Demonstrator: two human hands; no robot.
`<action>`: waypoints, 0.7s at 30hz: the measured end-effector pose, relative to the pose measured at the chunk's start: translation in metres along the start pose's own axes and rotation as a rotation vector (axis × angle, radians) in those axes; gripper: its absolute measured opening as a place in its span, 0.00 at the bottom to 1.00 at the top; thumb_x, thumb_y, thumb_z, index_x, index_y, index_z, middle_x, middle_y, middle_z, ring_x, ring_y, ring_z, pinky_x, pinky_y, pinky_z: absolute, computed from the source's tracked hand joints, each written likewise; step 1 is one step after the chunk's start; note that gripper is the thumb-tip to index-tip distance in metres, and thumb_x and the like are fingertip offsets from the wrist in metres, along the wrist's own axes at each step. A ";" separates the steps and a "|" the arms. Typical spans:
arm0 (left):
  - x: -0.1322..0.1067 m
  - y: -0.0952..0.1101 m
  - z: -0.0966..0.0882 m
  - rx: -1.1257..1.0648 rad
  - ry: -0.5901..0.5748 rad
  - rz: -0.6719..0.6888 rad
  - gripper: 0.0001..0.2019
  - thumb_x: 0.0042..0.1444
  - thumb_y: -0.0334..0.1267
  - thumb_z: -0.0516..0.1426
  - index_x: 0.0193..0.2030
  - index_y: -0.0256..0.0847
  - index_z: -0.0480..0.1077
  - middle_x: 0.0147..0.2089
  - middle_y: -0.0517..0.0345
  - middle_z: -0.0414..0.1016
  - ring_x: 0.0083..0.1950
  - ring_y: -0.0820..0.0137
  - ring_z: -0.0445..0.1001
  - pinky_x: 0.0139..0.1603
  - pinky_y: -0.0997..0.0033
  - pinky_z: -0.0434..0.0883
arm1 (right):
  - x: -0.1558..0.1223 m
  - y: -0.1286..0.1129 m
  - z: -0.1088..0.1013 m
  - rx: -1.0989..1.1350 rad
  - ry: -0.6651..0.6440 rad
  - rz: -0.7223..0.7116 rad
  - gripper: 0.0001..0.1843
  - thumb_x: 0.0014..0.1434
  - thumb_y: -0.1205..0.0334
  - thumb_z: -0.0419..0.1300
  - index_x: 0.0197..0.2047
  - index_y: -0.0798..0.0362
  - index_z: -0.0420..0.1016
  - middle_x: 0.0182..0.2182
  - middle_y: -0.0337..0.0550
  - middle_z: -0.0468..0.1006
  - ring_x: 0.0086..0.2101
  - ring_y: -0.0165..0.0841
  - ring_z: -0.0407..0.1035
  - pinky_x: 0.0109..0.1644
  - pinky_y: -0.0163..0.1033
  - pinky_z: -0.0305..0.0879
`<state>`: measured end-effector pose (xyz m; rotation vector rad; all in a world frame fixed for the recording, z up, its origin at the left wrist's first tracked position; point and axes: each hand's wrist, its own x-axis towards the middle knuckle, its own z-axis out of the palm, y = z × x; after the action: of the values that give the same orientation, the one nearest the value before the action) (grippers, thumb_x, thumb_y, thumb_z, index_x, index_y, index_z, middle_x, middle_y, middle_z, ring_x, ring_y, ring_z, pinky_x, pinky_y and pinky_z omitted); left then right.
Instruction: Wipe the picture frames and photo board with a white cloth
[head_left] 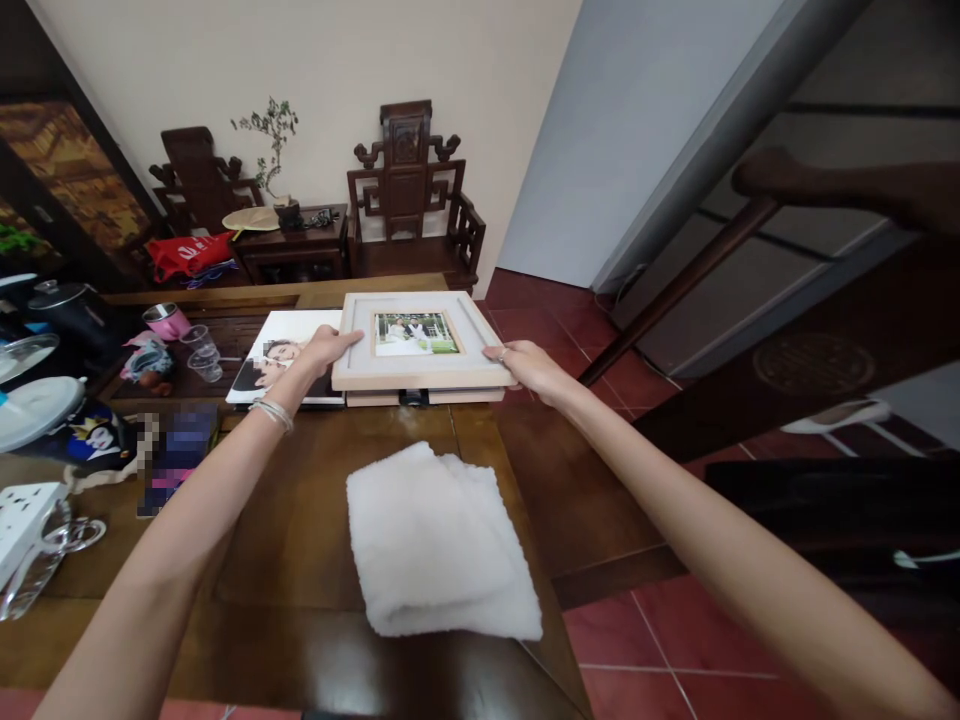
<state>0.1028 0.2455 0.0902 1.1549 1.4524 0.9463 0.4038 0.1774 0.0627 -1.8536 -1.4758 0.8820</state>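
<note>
A pale wooden picture frame (352, 340) with a white mat and a small photo of two people is gripped at its sides by both hands. My left hand (332, 348) holds its left edge, thumb on top. On the right edge my right hand (529, 368) is closed the same way. Beneath the frame shows another pale, flat thing (465, 396) with a dark clasp-like piece at its front; whether they touch I cannot tell. A large photo print or album (251, 375) lies just left, partly under my left wrist. Nearer me, a folded white towel (442, 540) lies on the table.
The brown wooden table (292, 540) has its right edge beside the towel. At left are a lidded tub (94, 440), a pink mug (166, 320), clear plastic cups (202, 360), clear glasses (52, 550) and a white power strip (26, 520). Carved chairs (409, 200) stand behind.
</note>
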 end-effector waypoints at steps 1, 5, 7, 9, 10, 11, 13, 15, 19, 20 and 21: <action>0.004 0.000 0.002 0.119 0.042 0.013 0.13 0.48 0.33 0.64 0.40 0.31 0.71 0.47 0.39 0.77 0.58 0.50 0.70 0.56 0.55 0.68 | 0.006 0.003 0.001 -0.073 0.013 -0.008 0.15 0.59 0.53 0.56 0.32 0.57 0.73 0.31 0.52 0.77 0.33 0.40 0.72 0.35 0.39 0.65; 0.013 -0.003 0.016 0.588 0.161 0.069 0.12 0.56 0.36 0.58 0.43 0.29 0.72 0.55 0.32 0.71 0.65 0.47 0.61 0.64 0.52 0.58 | 0.018 0.004 0.005 -0.338 0.006 -0.057 0.15 0.60 0.57 0.55 0.36 0.61 0.75 0.43 0.65 0.77 0.46 0.51 0.71 0.47 0.44 0.64; 0.015 -0.008 0.022 0.760 0.181 0.114 0.14 0.60 0.37 0.53 0.45 0.26 0.72 0.59 0.28 0.66 0.66 0.45 0.58 0.65 0.50 0.55 | 0.016 0.000 0.008 -0.438 0.001 -0.072 0.19 0.62 0.56 0.53 0.42 0.65 0.74 0.46 0.70 0.75 0.47 0.54 0.70 0.47 0.47 0.64; 0.014 -0.013 0.025 0.897 0.185 0.163 0.17 0.62 0.38 0.50 0.46 0.23 0.71 0.61 0.25 0.63 0.65 0.44 0.58 0.65 0.50 0.53 | 0.010 -0.004 0.010 -0.518 0.000 -0.083 0.22 0.63 0.56 0.51 0.47 0.67 0.73 0.48 0.73 0.73 0.47 0.55 0.71 0.47 0.49 0.64; 0.014 -0.015 0.026 0.952 0.182 0.186 0.19 0.62 0.38 0.49 0.47 0.22 0.71 0.60 0.25 0.62 0.64 0.45 0.58 0.65 0.50 0.53 | 0.008 -0.006 0.010 -0.551 0.001 -0.088 0.22 0.63 0.56 0.49 0.47 0.67 0.72 0.48 0.73 0.73 0.47 0.56 0.71 0.47 0.49 0.64; 0.013 -0.017 0.026 0.999 0.176 0.207 0.19 0.63 0.38 0.48 0.48 0.21 0.71 0.60 0.25 0.63 0.63 0.45 0.59 0.64 0.51 0.54 | 0.005 -0.007 0.010 -0.580 0.003 -0.093 0.22 0.64 0.56 0.49 0.48 0.67 0.72 0.48 0.73 0.73 0.47 0.56 0.71 0.46 0.50 0.64; 0.012 -0.019 0.027 1.072 0.169 0.242 0.20 0.64 0.39 0.47 0.48 0.21 0.71 0.58 0.26 0.64 0.61 0.47 0.61 0.63 0.52 0.55 | 0.003 -0.009 0.010 -0.627 0.012 -0.096 0.22 0.64 0.57 0.47 0.48 0.66 0.72 0.47 0.73 0.73 0.47 0.56 0.71 0.46 0.50 0.64; 0.012 -0.020 0.027 1.118 0.173 0.268 0.21 0.64 0.40 0.46 0.49 0.22 0.71 0.57 0.27 0.65 0.60 0.48 0.63 0.62 0.53 0.58 | 0.001 -0.010 0.009 -0.662 0.022 -0.092 0.22 0.65 0.57 0.46 0.47 0.66 0.72 0.46 0.72 0.74 0.47 0.56 0.71 0.45 0.50 0.64; 0.012 -0.016 0.024 1.155 0.201 0.296 0.21 0.64 0.43 0.48 0.50 0.26 0.70 0.57 0.30 0.65 0.60 0.47 0.63 0.57 0.52 0.63 | -0.014 -0.012 0.010 -0.705 0.095 -0.112 0.20 0.65 0.57 0.46 0.48 0.63 0.70 0.46 0.69 0.74 0.46 0.55 0.71 0.43 0.50 0.64; 0.009 -0.014 0.022 1.157 0.210 0.305 0.21 0.64 0.44 0.48 0.50 0.27 0.70 0.57 0.31 0.66 0.60 0.46 0.63 0.56 0.51 0.64 | -0.023 -0.012 0.011 -0.698 0.149 -0.165 0.18 0.65 0.58 0.47 0.48 0.61 0.69 0.46 0.68 0.74 0.46 0.54 0.70 0.43 0.50 0.64; 0.003 -0.012 0.020 1.153 0.217 0.326 0.21 0.64 0.44 0.49 0.51 0.28 0.69 0.57 0.31 0.66 0.59 0.47 0.63 0.56 0.51 0.64 | -0.036 -0.012 0.012 -0.669 0.202 -0.240 0.16 0.65 0.59 0.47 0.47 0.60 0.68 0.46 0.65 0.74 0.45 0.52 0.70 0.42 0.48 0.64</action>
<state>0.1203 0.2452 0.0744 2.2095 2.1049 0.3751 0.3816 0.1455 0.0692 -2.0667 -1.9562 0.0689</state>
